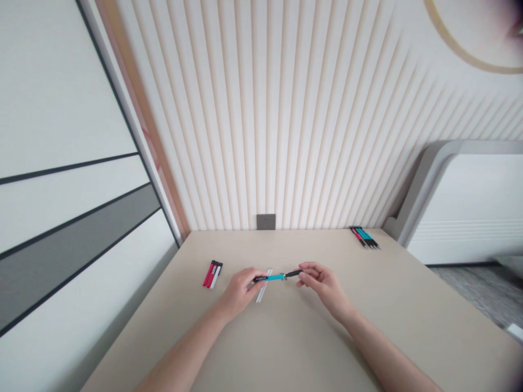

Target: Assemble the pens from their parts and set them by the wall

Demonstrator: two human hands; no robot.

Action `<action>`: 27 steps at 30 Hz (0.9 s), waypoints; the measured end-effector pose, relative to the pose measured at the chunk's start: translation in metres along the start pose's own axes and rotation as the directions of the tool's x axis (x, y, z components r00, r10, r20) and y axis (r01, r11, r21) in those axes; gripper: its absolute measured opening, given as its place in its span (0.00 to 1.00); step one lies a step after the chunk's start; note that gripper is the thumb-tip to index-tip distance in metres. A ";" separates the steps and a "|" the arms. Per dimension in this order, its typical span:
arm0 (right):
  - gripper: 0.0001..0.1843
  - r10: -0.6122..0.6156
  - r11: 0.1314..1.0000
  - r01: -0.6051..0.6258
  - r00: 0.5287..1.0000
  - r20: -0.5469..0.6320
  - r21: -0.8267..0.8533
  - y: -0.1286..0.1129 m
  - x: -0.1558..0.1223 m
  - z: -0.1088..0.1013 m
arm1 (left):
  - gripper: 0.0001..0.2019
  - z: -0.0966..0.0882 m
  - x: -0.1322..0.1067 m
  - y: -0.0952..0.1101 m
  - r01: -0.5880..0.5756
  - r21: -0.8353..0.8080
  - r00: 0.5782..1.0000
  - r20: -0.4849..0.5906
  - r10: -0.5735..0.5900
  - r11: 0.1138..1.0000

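Observation:
Over the middle of the table, my left hand (242, 288) is closed on a blue pen barrel (274, 277) with a black end. My right hand (324, 286) pinches a black pen grip section (293, 273) between thumb and fingers. The two pen parts meet almost end to end; whether they are joined is too small to tell. Below them, thin white sticks (261, 291) lie on the table, partly hidden by the barrel and my left fingers. Left of my left hand lie red and white pen barrels (212, 275) with black ends, side by side.
Several pens (365, 238), red and blue with black parts, lie in a row at the table's back right. The beige table (278, 348) meets a ribbed wall with a dark socket (266, 221). A white cabinet (61, 218) stands left, a grey-white headboard (469, 201) right.

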State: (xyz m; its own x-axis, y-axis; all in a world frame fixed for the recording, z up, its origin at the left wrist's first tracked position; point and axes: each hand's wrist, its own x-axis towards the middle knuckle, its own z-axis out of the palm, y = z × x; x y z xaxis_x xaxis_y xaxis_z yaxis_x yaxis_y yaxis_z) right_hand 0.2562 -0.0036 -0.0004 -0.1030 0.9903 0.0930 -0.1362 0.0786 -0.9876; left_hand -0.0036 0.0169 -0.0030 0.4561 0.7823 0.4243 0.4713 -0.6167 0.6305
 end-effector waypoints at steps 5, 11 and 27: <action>0.20 0.010 1.000 -0.009 0.999 0.052 -0.017 0.000 -0.002 0.001 | 0.06 -0.001 0.000 -0.001 -0.008 -0.007 1.000 -0.007 0.007 1.000; 0.20 -0.006 0.993 0.016 0.996 0.083 -0.114 0.006 -0.002 -0.002 | 0.06 -0.002 0.000 -0.004 -0.013 -0.005 1.000 0.003 0.013 1.000; 0.23 -0.033 0.858 0.074 0.995 0.090 -0.508 0.014 -0.006 0.000 | 0.06 -0.001 -0.002 -0.002 -0.101 0.011 0.995 0.014 0.100 0.995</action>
State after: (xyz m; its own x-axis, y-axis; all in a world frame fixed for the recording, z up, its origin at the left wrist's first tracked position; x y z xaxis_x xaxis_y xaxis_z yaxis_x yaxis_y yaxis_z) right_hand 0.2552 -0.0084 -0.0144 -0.1868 0.9729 0.1365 0.3764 0.1992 -0.9048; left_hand -0.0057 0.0170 -0.0046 0.5117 0.7151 0.4762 0.4315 -0.6932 0.5772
